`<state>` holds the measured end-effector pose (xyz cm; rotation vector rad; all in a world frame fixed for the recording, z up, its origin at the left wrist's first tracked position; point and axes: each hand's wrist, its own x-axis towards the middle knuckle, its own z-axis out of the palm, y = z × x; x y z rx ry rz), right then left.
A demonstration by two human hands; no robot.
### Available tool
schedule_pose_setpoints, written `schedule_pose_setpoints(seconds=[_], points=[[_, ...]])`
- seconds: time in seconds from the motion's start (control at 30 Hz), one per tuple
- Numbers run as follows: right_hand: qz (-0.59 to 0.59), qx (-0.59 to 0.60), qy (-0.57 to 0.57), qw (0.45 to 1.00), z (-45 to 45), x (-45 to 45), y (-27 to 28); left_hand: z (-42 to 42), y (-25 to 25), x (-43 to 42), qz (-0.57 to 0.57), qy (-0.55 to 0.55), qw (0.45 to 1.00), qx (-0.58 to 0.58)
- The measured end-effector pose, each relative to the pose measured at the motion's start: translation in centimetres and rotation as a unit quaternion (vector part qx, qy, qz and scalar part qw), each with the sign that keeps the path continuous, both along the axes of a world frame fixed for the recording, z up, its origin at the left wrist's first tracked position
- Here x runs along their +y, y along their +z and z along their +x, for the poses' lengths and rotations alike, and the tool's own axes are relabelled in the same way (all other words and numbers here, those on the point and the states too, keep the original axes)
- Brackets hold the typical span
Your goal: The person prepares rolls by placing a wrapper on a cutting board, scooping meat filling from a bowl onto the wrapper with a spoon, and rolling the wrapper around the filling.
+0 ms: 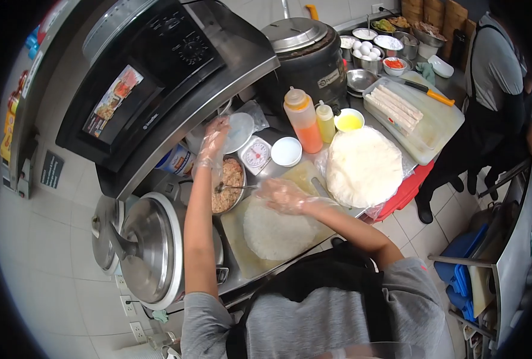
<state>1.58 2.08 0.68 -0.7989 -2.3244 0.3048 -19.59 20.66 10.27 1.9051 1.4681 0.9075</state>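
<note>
My left hand [215,142], in a clear plastic glove, reaches up beside a translucent round lid or dish [239,131] near the scale; its fingers are bent, and what they hold, if anything, is unclear. My right hand [282,196], also gloved, is closed around the handle of a spoon [233,187]. The spoon's head rests in a bowl of ground filling [231,176]. Below my right hand, a thin round sheet of dough [278,230] lies flat on a cutting board [236,230].
A dial scale [255,154], white bowl [287,152], orange sauce bottle [305,122] and stacked dough rounds [364,167] stand beyond the board. Large cookers [149,248] are at left. An orange-handled knife [439,96] lies near a person [493,66] at right.
</note>
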Motion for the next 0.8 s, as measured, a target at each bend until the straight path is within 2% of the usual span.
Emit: schedule_pose_setpoints(seconds=[0.07,0.17,0.2,0.3,0.37,0.4,0.47,0.57,0.6,0.67,0.8], points=[[-0.092,-0.006,0.022,0.995,3.7,-1.4,0.2,0.2,-0.9,2.4,0.010,-0.007,0.994,0.109],[-0.196,0.025,-0.009,0.980,8.8,-3.3,0.6,-2.1,-6.2,7.6,0.022,-0.105,0.994,0.027],[-0.227,0.041,-0.030,0.973,10.3,-3.9,0.1,-2.3,-7.1,8.2,0.020,-0.096,0.994,0.042],[-0.180,0.093,-0.115,0.973,14.5,-5.4,-2.8,-1.2,-7.6,7.6,0.007,-0.062,0.992,0.108],[-0.242,0.163,-0.170,0.941,16.8,-6.7,-1.3,1.1,-5.3,4.6,-0.008,-0.026,0.983,0.179],[-0.272,0.196,-0.196,0.922,17.9,-7.4,-0.1,0.6,-6.0,5.2,0.005,-0.032,0.977,0.211],[-0.258,0.201,-0.238,0.915,19.5,-8.4,1.1,-0.8,-7.9,6.8,0.032,-0.043,0.961,0.271],[-0.225,0.217,-0.265,0.912,20.7,-8.9,1.3,-0.5,-7.8,5.9,-0.015,-0.048,0.984,0.173],[-0.212,0.224,-0.268,0.913,20.9,-8.9,1.3,-0.2,-7.6,5.2,-0.060,-0.048,0.994,0.083],[-0.223,0.232,-0.269,0.908,21.0,-8.8,1.5,2.8,-4.0,1.4,-0.148,-0.045,0.983,-0.099],[-0.254,0.254,-0.244,0.901,20.4,-8.0,1.6,2.6,-1.5,1.7,0.000,-0.051,0.996,0.069]])
